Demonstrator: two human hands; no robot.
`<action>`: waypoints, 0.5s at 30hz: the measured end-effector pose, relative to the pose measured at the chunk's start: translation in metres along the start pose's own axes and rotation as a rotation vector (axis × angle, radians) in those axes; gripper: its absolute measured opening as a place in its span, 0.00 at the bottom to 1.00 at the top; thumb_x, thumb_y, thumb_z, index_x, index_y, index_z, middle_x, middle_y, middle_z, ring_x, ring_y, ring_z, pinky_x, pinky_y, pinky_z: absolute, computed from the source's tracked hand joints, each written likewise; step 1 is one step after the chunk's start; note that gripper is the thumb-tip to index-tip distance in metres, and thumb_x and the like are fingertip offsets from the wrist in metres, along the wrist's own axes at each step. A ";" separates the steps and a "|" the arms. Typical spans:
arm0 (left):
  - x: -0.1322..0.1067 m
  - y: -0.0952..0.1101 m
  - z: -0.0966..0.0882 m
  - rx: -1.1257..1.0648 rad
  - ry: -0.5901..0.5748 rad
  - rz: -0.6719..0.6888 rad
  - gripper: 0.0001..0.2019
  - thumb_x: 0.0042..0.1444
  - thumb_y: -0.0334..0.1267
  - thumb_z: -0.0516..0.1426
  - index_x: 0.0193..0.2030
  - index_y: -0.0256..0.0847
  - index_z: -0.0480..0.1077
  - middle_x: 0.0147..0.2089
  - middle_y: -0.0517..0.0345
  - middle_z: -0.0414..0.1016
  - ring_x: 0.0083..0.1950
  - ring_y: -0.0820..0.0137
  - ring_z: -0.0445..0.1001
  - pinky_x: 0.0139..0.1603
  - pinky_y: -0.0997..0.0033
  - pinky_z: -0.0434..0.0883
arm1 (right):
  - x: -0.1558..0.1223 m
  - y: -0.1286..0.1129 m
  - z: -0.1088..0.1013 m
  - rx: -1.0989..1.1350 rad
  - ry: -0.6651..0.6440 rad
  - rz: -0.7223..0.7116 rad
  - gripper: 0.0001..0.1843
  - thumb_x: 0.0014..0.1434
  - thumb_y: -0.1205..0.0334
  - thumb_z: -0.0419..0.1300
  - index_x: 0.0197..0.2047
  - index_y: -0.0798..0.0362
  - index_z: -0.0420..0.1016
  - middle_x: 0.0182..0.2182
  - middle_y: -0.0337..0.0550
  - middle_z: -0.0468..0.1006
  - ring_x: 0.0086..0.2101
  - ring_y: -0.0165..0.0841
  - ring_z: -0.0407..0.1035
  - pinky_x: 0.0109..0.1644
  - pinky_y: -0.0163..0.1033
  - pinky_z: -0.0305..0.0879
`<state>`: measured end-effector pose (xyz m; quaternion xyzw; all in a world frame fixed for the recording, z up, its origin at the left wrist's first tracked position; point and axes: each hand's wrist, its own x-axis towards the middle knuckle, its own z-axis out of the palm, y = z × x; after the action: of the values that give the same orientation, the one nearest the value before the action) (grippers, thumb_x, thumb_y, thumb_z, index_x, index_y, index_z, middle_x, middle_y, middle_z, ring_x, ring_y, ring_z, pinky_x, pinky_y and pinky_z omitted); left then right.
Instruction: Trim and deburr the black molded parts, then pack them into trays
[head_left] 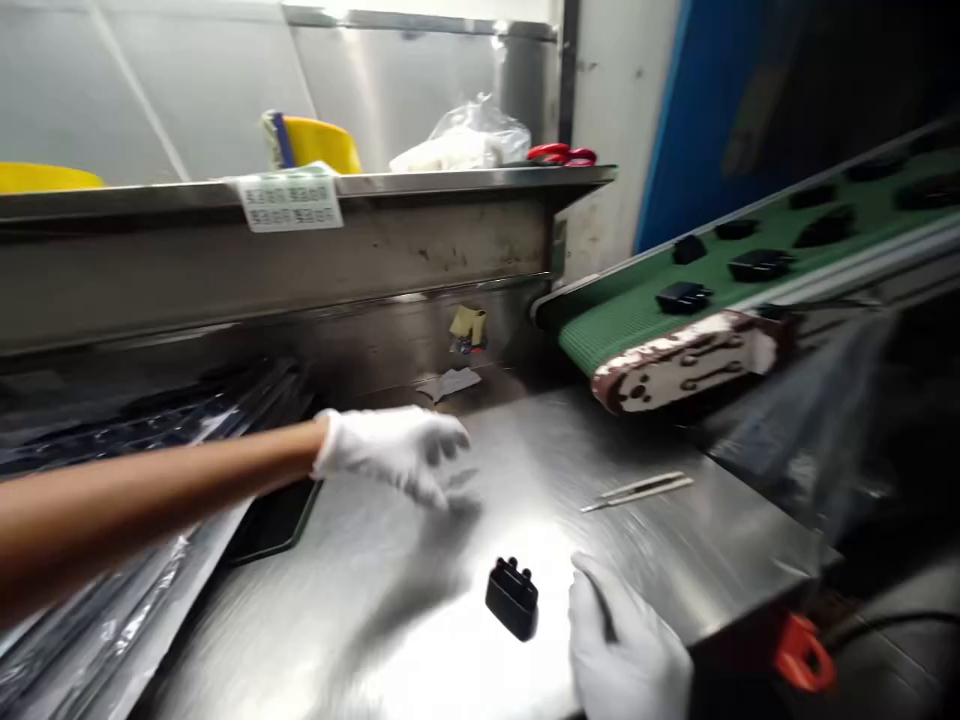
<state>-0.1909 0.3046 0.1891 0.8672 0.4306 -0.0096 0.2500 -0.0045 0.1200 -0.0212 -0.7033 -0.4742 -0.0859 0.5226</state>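
A steel tabletop [534, 450] beside a ribbed green conveyor [615, 318] bears a boxy black part [512, 600] between gloved left hand [394, 448], loosely open, empty, and right hand [634, 655], curled, contents unclear.

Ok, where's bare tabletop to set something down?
Bare tabletop shows between the left hand and the pale tool, and left of the black block. Crowded: far left, under the plastic-covered pile, and the green conveyor, dotted with black pieces.

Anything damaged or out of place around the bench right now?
Two things: the conveyor's end plate looks worn, its white finish patchy with reddish-brown along the edge; and a white scrap lies loose toward the back of the bench, like litter. The black part shows no obvious damage.
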 end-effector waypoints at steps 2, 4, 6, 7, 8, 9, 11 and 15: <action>0.005 0.034 0.053 -0.104 -0.215 0.143 0.38 0.23 0.31 0.72 0.49 0.45 0.75 0.45 0.56 0.79 0.42 0.58 0.77 0.35 0.70 0.71 | 0.007 -0.001 0.007 0.121 0.092 -0.074 0.11 0.63 0.62 0.57 0.38 0.55 0.82 0.30 0.48 0.84 0.28 0.38 0.78 0.32 0.39 0.72; 0.008 0.050 0.090 -0.137 -0.317 0.180 0.35 0.23 0.30 0.72 0.46 0.45 0.75 0.39 0.58 0.80 0.38 0.60 0.77 0.34 0.69 0.71 | 0.013 -0.003 0.005 0.220 0.096 -0.066 0.13 0.63 0.65 0.55 0.40 0.58 0.81 0.31 0.50 0.84 0.29 0.39 0.78 0.35 0.40 0.73; 0.014 0.056 0.109 -0.145 -0.367 0.171 0.28 0.25 0.31 0.72 0.40 0.43 0.77 0.34 0.59 0.80 0.35 0.61 0.77 0.33 0.68 0.71 | 0.016 -0.002 -0.007 0.293 0.051 -0.058 0.13 0.63 0.65 0.54 0.41 0.58 0.80 0.32 0.50 0.83 0.31 0.39 0.78 0.38 0.40 0.74; 0.017 0.060 0.112 -0.160 -0.383 0.161 0.25 0.25 0.32 0.72 0.38 0.42 0.77 0.32 0.58 0.80 0.34 0.61 0.77 0.33 0.67 0.71 | 0.015 0.000 -0.016 0.331 0.026 -0.060 0.13 0.63 0.65 0.54 0.41 0.57 0.80 0.32 0.49 0.83 0.32 0.38 0.78 0.39 0.39 0.75; 0.020 0.064 0.114 -0.194 -0.398 0.153 0.23 0.26 0.34 0.72 0.36 0.41 0.77 0.32 0.57 0.80 0.34 0.60 0.77 0.33 0.67 0.72 | 0.014 0.003 -0.026 0.359 0.002 -0.065 0.13 0.62 0.65 0.54 0.42 0.56 0.80 0.33 0.48 0.83 0.32 0.37 0.79 0.40 0.37 0.75; 0.021 0.070 0.115 -0.246 -0.407 0.146 0.23 0.27 0.36 0.72 0.35 0.40 0.77 0.32 0.57 0.80 0.34 0.60 0.77 0.34 0.66 0.73 | 0.010 0.008 -0.037 0.397 -0.025 -0.042 0.12 0.62 0.65 0.55 0.43 0.56 0.79 0.33 0.47 0.83 0.33 0.35 0.79 0.40 0.36 0.76; 0.017 0.088 0.120 -0.393 -0.407 0.146 0.22 0.30 0.41 0.72 0.34 0.39 0.75 0.32 0.56 0.80 0.35 0.61 0.78 0.35 0.66 0.74 | 0.001 0.019 -0.062 0.553 -0.084 0.129 0.11 0.61 0.63 0.57 0.44 0.55 0.78 0.35 0.47 0.83 0.35 0.35 0.79 0.40 0.34 0.77; -0.012 0.137 0.161 -0.689 -0.366 0.150 0.23 0.33 0.43 0.72 0.36 0.39 0.71 0.33 0.60 0.77 0.35 0.65 0.77 0.37 0.67 0.74 | -0.020 0.038 -0.119 0.920 -0.207 0.596 0.13 0.53 0.58 0.65 0.41 0.53 0.80 0.33 0.47 0.83 0.31 0.36 0.78 0.37 0.35 0.76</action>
<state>-0.0640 0.1555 0.1095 0.7455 0.2924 -0.0009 0.5990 0.0582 0.0109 -0.0059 -0.5110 -0.2923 0.3511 0.7281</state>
